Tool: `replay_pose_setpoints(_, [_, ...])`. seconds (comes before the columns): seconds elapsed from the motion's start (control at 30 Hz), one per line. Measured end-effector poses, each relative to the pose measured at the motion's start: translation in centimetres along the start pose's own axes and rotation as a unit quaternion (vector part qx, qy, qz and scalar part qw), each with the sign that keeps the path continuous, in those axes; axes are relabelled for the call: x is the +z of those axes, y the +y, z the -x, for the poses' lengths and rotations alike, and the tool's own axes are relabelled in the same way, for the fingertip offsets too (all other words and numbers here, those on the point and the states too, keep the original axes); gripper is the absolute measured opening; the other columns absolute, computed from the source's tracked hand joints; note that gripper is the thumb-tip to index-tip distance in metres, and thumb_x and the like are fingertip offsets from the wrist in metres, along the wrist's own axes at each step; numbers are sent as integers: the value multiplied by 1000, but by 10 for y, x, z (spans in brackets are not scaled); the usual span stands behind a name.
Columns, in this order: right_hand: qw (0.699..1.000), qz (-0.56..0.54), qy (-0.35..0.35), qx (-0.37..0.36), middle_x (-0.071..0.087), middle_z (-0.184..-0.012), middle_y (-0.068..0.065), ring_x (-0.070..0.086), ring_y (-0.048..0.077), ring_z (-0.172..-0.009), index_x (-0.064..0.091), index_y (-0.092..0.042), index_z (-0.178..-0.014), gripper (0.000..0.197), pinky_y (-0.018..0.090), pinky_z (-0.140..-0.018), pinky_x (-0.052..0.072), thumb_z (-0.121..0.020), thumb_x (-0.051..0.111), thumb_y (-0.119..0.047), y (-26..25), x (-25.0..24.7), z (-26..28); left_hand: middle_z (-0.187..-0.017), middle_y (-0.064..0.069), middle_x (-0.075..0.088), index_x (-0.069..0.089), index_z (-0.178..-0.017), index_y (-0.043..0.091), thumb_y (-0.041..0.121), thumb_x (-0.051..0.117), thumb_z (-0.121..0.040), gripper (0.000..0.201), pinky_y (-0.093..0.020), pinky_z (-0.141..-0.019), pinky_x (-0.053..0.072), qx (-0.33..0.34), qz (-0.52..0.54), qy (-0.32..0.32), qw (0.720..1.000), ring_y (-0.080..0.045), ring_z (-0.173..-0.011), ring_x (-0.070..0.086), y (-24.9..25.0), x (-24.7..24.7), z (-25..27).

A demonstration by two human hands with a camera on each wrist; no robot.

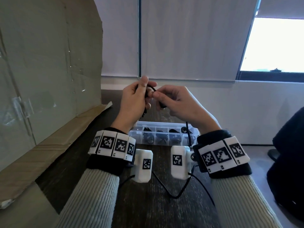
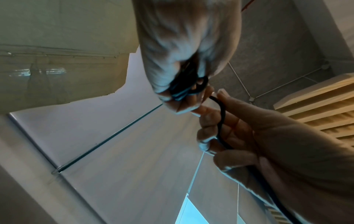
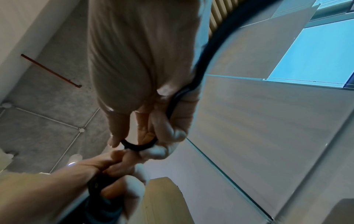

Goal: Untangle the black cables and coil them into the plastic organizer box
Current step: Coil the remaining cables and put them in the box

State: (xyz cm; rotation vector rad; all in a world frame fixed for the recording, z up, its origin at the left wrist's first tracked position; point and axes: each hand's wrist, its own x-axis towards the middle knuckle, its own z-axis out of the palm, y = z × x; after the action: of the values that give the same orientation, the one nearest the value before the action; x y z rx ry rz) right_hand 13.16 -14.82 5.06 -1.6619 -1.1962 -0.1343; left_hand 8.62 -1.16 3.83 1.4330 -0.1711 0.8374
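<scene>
black cable (image 1: 152, 88) pinched by both hands (image 1: 154, 99)

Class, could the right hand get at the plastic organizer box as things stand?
Probably yes, once freed. The right hand is raised above the organizer box, and nothing lies between them. But it grips the black cable, whose coiled part the left hand holds, so it is occupied for now.

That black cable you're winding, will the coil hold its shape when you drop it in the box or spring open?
Probably floppy: the black cable hangs limp from the right hand toward the organizer box. The loops gripped in the left hand may loosen once released. It looks light, since a fingertip pinch carries it.
</scene>
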Motion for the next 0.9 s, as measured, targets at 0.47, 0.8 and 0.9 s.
replay_pose_setpoints(0.47, [995, 77, -46, 41, 53, -47, -17, 42, 2, -40, 67, -18, -84, 22, 14, -48, 34, -99, 51, -19, 18, 36, -7, -56, 9, 49, 50, -77, 18, 34, 32, -104, 36, -20, -42, 47, -63, 297, 115, 946, -6, -46, 57, 10, -11, -7])
replay_pose_setpoints(0.8, [949, 139, -276, 64, 43, -54, -11, 38, 1, -42, 67, -7, -103, 32, 14, -49, 38, -104, 41, -25, -25, 23, 4, -61, 2, 56, 58, -82, 17, 47, 30, -98, 44, -36, -51, 46, 254, -337, 155, 893, -20, -49, 55, -8, -49, -12])
replay_pose_setpoints(0.9, [949, 150, -277, 9, 47, -44, -17, 42, 2, -43, 73, -8, -95, 30, 10, -51, 35, -100, 49, -23, -39, 17, 9, -55, 6, 56, 63, -71, 14, 38, 29, -103, 53, -26, -57, 45, 213, -365, 67, 904, -6, -52, 55, -13, -41, -8])
